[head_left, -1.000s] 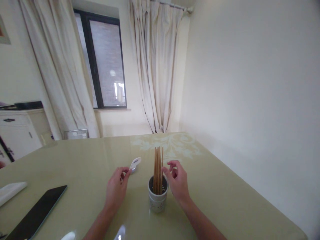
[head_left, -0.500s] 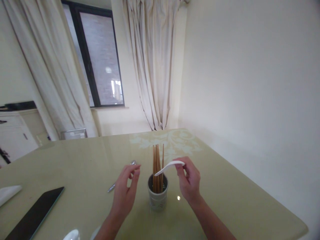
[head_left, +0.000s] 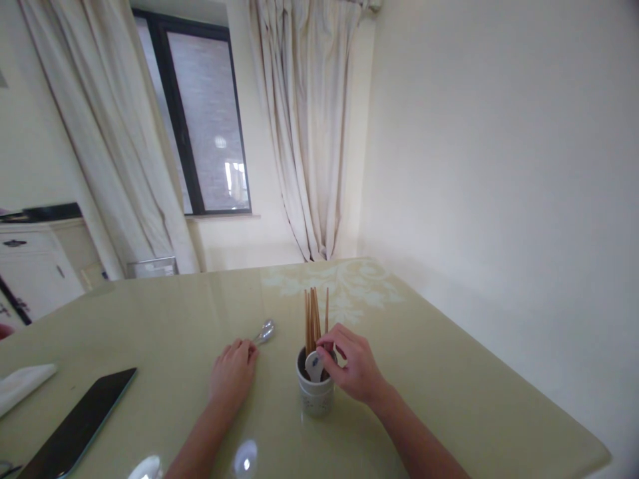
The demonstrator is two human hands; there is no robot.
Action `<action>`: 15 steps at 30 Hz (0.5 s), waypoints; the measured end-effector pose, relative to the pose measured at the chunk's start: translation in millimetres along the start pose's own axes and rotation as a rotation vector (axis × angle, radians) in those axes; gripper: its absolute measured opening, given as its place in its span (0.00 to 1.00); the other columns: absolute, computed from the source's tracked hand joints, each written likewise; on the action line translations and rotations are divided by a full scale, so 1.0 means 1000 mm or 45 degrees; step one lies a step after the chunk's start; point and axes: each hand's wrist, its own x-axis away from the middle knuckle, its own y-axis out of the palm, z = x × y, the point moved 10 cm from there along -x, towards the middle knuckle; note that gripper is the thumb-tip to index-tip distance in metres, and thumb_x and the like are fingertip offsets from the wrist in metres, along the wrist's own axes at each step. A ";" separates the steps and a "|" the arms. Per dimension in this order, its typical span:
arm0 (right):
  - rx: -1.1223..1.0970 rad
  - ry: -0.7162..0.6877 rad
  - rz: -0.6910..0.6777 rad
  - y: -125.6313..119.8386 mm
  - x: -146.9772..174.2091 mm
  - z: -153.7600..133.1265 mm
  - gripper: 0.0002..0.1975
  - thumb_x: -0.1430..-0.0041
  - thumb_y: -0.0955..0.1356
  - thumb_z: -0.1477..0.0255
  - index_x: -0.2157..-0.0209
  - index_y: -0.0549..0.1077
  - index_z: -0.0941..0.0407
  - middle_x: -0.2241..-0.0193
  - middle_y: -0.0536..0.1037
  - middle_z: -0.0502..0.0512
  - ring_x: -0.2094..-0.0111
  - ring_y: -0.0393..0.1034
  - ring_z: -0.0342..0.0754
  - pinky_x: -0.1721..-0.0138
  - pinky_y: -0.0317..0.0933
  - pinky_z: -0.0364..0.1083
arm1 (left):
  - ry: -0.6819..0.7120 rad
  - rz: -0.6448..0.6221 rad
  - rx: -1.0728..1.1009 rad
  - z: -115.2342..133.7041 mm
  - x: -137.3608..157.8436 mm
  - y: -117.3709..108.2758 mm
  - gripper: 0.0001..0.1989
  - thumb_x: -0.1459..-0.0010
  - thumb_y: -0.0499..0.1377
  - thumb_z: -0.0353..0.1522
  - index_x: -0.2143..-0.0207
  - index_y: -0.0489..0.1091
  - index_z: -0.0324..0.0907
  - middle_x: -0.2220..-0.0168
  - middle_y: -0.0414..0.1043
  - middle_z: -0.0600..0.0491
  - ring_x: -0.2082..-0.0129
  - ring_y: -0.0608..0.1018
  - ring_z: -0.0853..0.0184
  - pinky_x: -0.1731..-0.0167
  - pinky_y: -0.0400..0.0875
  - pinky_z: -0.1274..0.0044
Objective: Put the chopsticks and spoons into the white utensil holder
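Observation:
A pale ceramic cup [head_left: 317, 402] stands on the table with several brown wooden chopsticks [head_left: 312, 319] upright in it. A white ceramic spoon [head_left: 314, 368] with a small blue mark is in the cup, its rounded end up at the rim. My right hand [head_left: 352, 362] reaches over the cup's right side, thumb and fingertips pinched at this spoon's edge. To the cup's left, my left hand [head_left: 233, 369] rests low on the tabletop with fingers closed at the handles of shiny metal spoons [head_left: 267, 330]. Their heads stick out beyond the fingertips; the handles are hidden beneath the hand.
A dark flat tablet-like object [head_left: 82, 419] lies on the table [head_left: 449, 372] at left, beside a white item [head_left: 24, 387]. A shiny rounded thing [head_left: 144, 468] shows at the bottom edge. The wall [head_left: 499, 199] runs along the table's right side.
My right hand has lowered the white spoon from above the cup into it. My left hand has moved down and left, from raised beside the cup onto the metal spoons.

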 end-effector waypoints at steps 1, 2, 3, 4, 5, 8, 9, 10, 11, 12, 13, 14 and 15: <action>-0.002 0.003 0.006 -0.001 0.000 0.001 0.06 0.30 0.68 0.71 0.60 0.78 0.55 0.71 0.77 0.51 0.73 0.68 0.45 0.70 0.61 0.44 | -0.013 0.004 -0.007 -0.002 -0.001 -0.001 0.15 0.26 0.50 0.32 0.54 0.77 0.42 0.52 0.80 0.46 0.51 0.81 0.57 0.50 0.72 0.69; -0.003 0.008 0.013 -0.002 0.000 0.001 0.07 0.30 0.68 0.71 0.61 0.78 0.54 0.71 0.77 0.51 0.73 0.68 0.45 0.69 0.61 0.44 | -0.024 0.010 -0.017 -0.004 -0.001 -0.001 0.15 0.26 0.49 0.32 0.53 0.77 0.41 0.52 0.80 0.45 0.51 0.81 0.57 0.50 0.72 0.69; -0.004 0.010 0.020 -0.003 0.000 0.001 0.07 0.30 0.67 0.71 0.61 0.78 0.54 0.71 0.77 0.51 0.73 0.68 0.45 0.69 0.61 0.44 | -0.030 0.016 -0.027 -0.006 -0.001 -0.002 0.16 0.26 0.48 0.32 0.52 0.76 0.41 0.52 0.80 0.45 0.51 0.81 0.57 0.50 0.72 0.68; -0.003 0.007 0.031 -0.004 0.000 0.001 0.07 0.29 0.67 0.71 0.62 0.78 0.54 0.71 0.77 0.51 0.73 0.68 0.45 0.69 0.61 0.44 | -0.033 0.022 -0.036 -0.007 -0.001 -0.003 0.16 0.26 0.48 0.31 0.52 0.77 0.41 0.52 0.80 0.44 0.51 0.81 0.56 0.50 0.72 0.68; 0.000 0.002 0.044 -0.004 0.001 0.000 0.07 0.29 0.67 0.71 0.62 0.78 0.54 0.71 0.76 0.51 0.73 0.68 0.45 0.68 0.62 0.44 | -0.029 0.027 -0.041 -0.007 0.000 -0.003 0.17 0.26 0.48 0.31 0.52 0.77 0.41 0.52 0.79 0.44 0.51 0.81 0.56 0.50 0.72 0.68; 0.009 0.005 0.105 -0.006 0.002 -0.001 0.09 0.28 0.67 0.70 0.63 0.78 0.54 0.72 0.76 0.51 0.72 0.69 0.46 0.68 0.62 0.45 | -0.002 0.048 -0.052 -0.005 0.001 -0.007 0.17 0.27 0.49 0.30 0.56 0.78 0.41 0.52 0.79 0.43 0.51 0.80 0.55 0.50 0.72 0.66; 0.008 0.014 0.130 -0.007 0.002 -0.001 0.09 0.27 0.66 0.70 0.63 0.77 0.54 0.72 0.76 0.52 0.72 0.69 0.47 0.67 0.63 0.45 | 0.001 0.068 -0.055 -0.004 0.001 -0.009 0.17 0.27 0.48 0.30 0.57 0.78 0.41 0.53 0.78 0.42 0.50 0.80 0.54 0.50 0.72 0.65; 0.002 0.023 0.156 -0.007 0.003 -0.001 0.10 0.27 0.66 0.69 0.63 0.78 0.54 0.72 0.76 0.52 0.71 0.70 0.47 0.67 0.63 0.46 | 0.002 0.098 -0.044 -0.002 0.001 -0.012 0.17 0.28 0.48 0.30 0.57 0.78 0.41 0.53 0.78 0.42 0.51 0.80 0.53 0.50 0.73 0.64; -0.008 0.028 0.182 -0.008 0.004 -0.001 0.10 0.26 0.66 0.69 0.63 0.78 0.54 0.72 0.76 0.52 0.71 0.71 0.48 0.66 0.64 0.46 | 0.007 0.140 -0.004 0.000 0.001 -0.017 0.17 0.27 0.48 0.31 0.58 0.77 0.40 0.54 0.78 0.42 0.51 0.81 0.53 0.50 0.73 0.64; -0.021 0.028 0.204 -0.009 0.005 -0.002 0.11 0.26 0.66 0.69 0.62 0.78 0.54 0.72 0.77 0.53 0.70 0.71 0.48 0.66 0.64 0.46 | 0.013 0.204 0.072 0.002 0.002 -0.023 0.17 0.27 0.48 0.32 0.58 0.77 0.40 0.55 0.79 0.42 0.53 0.81 0.53 0.51 0.74 0.64; -0.036 0.025 0.221 -0.009 0.006 -0.002 0.11 0.25 0.66 0.68 0.61 0.78 0.54 0.71 0.77 0.53 0.70 0.72 0.48 0.66 0.65 0.46 | 0.027 0.290 0.180 0.005 0.004 -0.030 0.17 0.27 0.48 0.33 0.58 0.76 0.41 0.56 0.79 0.43 0.55 0.82 0.55 0.53 0.75 0.65; -0.050 0.021 0.232 -0.009 0.007 -0.003 0.11 0.25 0.66 0.68 0.60 0.79 0.54 0.71 0.77 0.53 0.70 0.72 0.48 0.66 0.65 0.46 | 0.064 0.388 0.307 0.010 0.008 -0.039 0.16 0.26 0.48 0.34 0.58 0.75 0.42 0.57 0.79 0.45 0.57 0.82 0.57 0.55 0.77 0.67; -0.064 0.016 0.238 -0.009 0.008 -0.004 0.10 0.24 0.66 0.67 0.57 0.80 0.54 0.70 0.78 0.54 0.70 0.72 0.48 0.66 0.65 0.46 | 0.131 0.489 0.433 0.017 0.013 -0.048 0.15 0.26 0.48 0.35 0.57 0.74 0.43 0.58 0.80 0.46 0.60 0.83 0.59 0.57 0.77 0.70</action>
